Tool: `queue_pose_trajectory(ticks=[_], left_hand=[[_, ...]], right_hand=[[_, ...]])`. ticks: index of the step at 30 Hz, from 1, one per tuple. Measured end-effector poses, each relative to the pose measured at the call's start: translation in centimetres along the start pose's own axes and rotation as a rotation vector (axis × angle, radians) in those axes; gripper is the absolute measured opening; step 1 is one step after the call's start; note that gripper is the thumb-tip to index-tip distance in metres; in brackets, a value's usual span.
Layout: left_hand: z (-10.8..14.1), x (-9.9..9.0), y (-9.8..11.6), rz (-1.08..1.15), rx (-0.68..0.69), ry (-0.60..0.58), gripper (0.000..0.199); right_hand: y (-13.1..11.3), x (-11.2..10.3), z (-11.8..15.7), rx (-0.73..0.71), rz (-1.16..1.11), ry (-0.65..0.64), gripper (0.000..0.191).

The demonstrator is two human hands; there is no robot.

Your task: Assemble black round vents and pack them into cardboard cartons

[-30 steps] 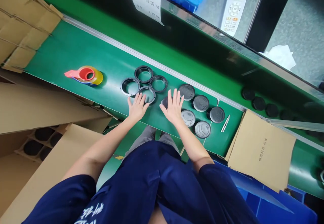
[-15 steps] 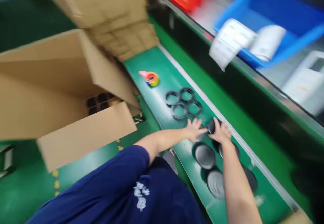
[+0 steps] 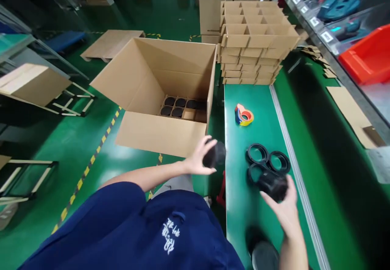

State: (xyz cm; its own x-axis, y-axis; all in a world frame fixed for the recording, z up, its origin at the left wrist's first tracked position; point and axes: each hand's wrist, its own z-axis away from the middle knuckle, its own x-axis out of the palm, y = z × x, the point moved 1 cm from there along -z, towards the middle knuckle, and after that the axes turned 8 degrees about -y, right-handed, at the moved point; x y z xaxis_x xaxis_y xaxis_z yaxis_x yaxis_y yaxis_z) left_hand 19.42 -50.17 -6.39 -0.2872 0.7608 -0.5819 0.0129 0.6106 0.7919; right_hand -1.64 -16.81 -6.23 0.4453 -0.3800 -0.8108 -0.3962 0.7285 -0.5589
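Note:
My left hand (image 3: 199, 159) is closed around a black cylindrical part (image 3: 215, 154), held in the air between the carton and the table edge. In my right hand (image 3: 284, 205) is a second black cylindrical part (image 3: 273, 185), above the green table and partly covering the black rings (image 3: 256, 153) that lie there. Another black round piece (image 3: 264, 255) stands at the bottom edge of the view. Ahead and to the left, an open cardboard carton (image 3: 161, 129) holds several black cylinders (image 3: 178, 112) in divider cells, with some cells showing bare cardboard.
A tape dispenser (image 3: 244, 116) lies on the green table (image 3: 240, 205). Stacked cardboard dividers (image 3: 252, 54) rise at its far end. Along the right runs a shelf with a red bin (image 3: 370, 60). A wooden pallet (image 3: 112, 44) lies behind the carton.
My view has swung left toward the carton. Both hands have lifted black cylinders off the table, the left one carried over toward the carton.

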Motion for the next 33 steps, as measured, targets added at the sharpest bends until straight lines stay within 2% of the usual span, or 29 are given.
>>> queue_pose_trajectory(ticks=[3,5,7,9,10,12,13,15,17,19,24,27,30,33], left_hand=[[1.1,-9.3,-6.8,-0.139,-0.245,0.271,0.112],[0.3,-15.0,-12.7,-0.213,-0.417,0.342,0.113],[-1.6,-19.5,-19.5,-0.263,-0.575,0.289,0.115],[-4.0,-22.5,-26.4,-0.312,-0.697,0.139,0.115],[-5.3,-23.4,-29.6,-0.333,-0.735,0.05,0.114],[-7.5,-23.9,-35.3,-0.362,-0.759,-0.116,0.113],[-8.5,-23.6,-37.8,-0.37,-0.751,-0.188,0.113],[-10.0,-22.5,-41.8,-0.374,-0.71,-0.303,0.113],[-11.3,-20.8,-45.2,-0.361,-0.672,-0.374,0.113],[-12.2,-18.8,-48.1,-0.336,-0.65,-0.409,0.113],[-13.7,-14.1,-54.4,-0.294,-0.583,-0.44,0.114],[-13.5,-12.0,-57.5,-0.277,-0.554,-0.44,0.113],[-12.5,-10.9,-59.7,-0.263,-0.516,-0.408,0.109],[-11.4,-10.7,-60.4,-0.273,-0.499,-0.356,0.106]], right_hand=[[-12.3,4.8,-3.0,-0.331,-0.245,-0.377,0.109],[-21.1,9.4,-6.0,-0.453,-0.255,-0.529,0.111],[-29.3,14.8,-10.7,-0.453,-0.207,-0.549,0.116],[-35.9,21.0,-17.1,-0.323,-0.111,-0.505,0.12],[-38.2,24.3,-20.7,-0.223,-0.046,-0.481,0.12],[-40.5,30.7,-27.7,-0.031,0.078,-0.457,0.119],[-40.6,33.7,-30.8,0.046,0.13,-0.459,0.118],[-39.1,38.9,-35.7,0.135,0.206,-0.476,0.116],[-36.6,42.8,-39.1,0.147,0.268,-0.477,0.117],[-34.1,45.7,-41.4,0.11,0.337,-0.462,0.119],[-29.2,51.3,-45.7,0.026,0.461,-0.475,0.125],[-26.6,54.0,-47.1,-0.013,0.514,-0.47,0.122],[-24.4,55.8,-47.2,-0.066,0.564,-0.477,0.104],[-23.3,57.0,-46.6,-0.082,0.567,-0.437,0.082]])
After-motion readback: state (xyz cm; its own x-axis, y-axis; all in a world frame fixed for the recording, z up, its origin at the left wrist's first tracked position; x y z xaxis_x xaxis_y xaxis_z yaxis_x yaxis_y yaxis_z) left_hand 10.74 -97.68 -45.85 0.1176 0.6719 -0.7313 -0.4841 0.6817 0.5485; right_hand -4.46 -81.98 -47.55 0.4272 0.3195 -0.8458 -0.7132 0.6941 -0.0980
